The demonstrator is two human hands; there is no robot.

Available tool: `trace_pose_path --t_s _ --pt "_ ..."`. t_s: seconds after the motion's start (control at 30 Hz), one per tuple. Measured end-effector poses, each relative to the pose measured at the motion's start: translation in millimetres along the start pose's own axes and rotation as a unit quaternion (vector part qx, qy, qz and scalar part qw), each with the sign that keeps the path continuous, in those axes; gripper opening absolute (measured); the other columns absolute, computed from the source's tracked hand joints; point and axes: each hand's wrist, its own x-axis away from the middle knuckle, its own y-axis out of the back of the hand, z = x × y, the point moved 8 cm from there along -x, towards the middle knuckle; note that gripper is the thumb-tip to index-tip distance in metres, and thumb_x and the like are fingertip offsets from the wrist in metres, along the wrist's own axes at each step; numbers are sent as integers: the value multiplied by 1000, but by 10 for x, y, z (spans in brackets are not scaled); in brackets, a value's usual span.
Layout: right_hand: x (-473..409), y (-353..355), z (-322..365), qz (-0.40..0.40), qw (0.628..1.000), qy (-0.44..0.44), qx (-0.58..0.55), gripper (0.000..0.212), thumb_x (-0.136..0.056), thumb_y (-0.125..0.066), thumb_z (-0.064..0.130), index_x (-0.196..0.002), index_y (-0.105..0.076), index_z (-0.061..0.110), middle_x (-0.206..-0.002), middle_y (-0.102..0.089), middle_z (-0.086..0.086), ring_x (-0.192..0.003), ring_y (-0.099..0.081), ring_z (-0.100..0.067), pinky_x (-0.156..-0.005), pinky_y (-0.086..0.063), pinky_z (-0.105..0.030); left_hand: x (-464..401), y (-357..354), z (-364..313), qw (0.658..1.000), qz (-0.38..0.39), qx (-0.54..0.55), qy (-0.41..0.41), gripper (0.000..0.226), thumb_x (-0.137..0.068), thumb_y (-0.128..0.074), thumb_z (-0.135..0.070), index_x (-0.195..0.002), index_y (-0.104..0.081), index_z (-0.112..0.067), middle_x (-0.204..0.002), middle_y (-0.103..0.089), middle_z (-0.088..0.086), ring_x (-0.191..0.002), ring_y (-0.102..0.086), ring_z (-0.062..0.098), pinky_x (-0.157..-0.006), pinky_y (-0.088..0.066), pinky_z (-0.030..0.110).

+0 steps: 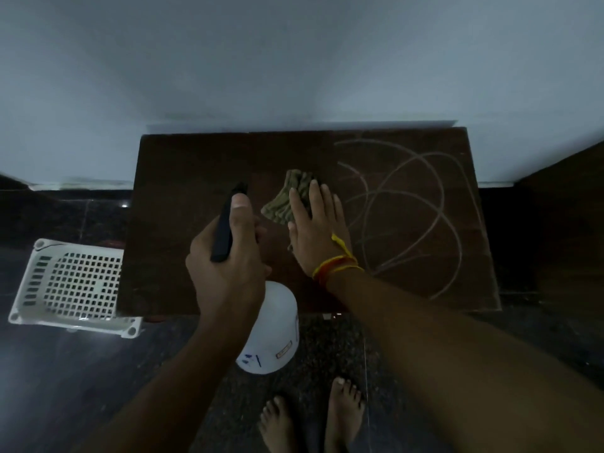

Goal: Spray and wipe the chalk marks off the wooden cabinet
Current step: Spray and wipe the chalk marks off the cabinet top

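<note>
A dark wooden cabinet top (183, 171) fills the middle of the view, with looping white chalk marks (411, 204) across its right half. My left hand (228, 263) grips a white spray bottle (271, 335) by its black trigger head, held above the cabinet's front edge. My right hand (317, 230) lies flat, pressing an olive-green cloth (287, 201) onto the wood at the centre, just left of the chalk loops. The left half of the top shows no marks.
A white perforated plastic basket (72, 286) lies on the dark floor at the cabinet's left. A pale wall (294, 60) stands behind the cabinet. My bare feet (313, 416) are on the speckled floor below its front edge.
</note>
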Motion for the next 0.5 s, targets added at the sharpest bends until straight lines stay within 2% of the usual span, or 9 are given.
trace_pose_path --t_s 0.1,0.27,0.37,0.43,0.5 --pt "343 -54 101 -11 1000 -14 -24 60 -94 -45 32 -149 -25 15 -155 -19 -23 -143 -15 -41 -117 -11 -51 106 13 30 1000 7 -2 -8 49 -100 -43 -52 -77 -64 -14 -71 -64 18 -53 -59 27 -41 -49 23" --pt "969 -209 233 6 1000 -4 -8 65 -84 -65 31 -142 -40 14 -147 -36 -25 -136 -34 -43 -110 -26 -57 233 84 -3 1000 14 -13 -8 42 -94 -41 -57 -74 -62 -28 -71 -67 6 -57 -63 26 -54 -54 43" --pt "919 -165 249 -8 1000 9 -10 61 -90 -56 31 -145 -35 15 -151 -29 -24 -140 -26 -42 -114 -21 -56 305 144 -34 999 25 -8 -20 43 -96 -42 -55 -74 -63 -25 -71 -65 13 -57 -61 30 -52 -53 48" --pt "809 -164 245 -2 1000 5 -20 57 -96 -45 31 -148 -27 17 -155 -20 -22 -144 -16 -40 -117 -14 -54 352 166 -29 999 34 -2 -24 49 -95 -42 -57 -76 -64 -17 -72 -63 20 -59 -60 34 -49 -51 47" --pt "801 -181 247 -6 999 -14 -30 57 -97 -42 31 -149 -25 18 -156 -17 -21 -145 -12 -40 -118 -10 -53 400 189 -5 999 43 -1 -28 53 -95 -42 -57 -78 -63 -11 -73 -62 23 -60 -59 36 -47 -50 44"
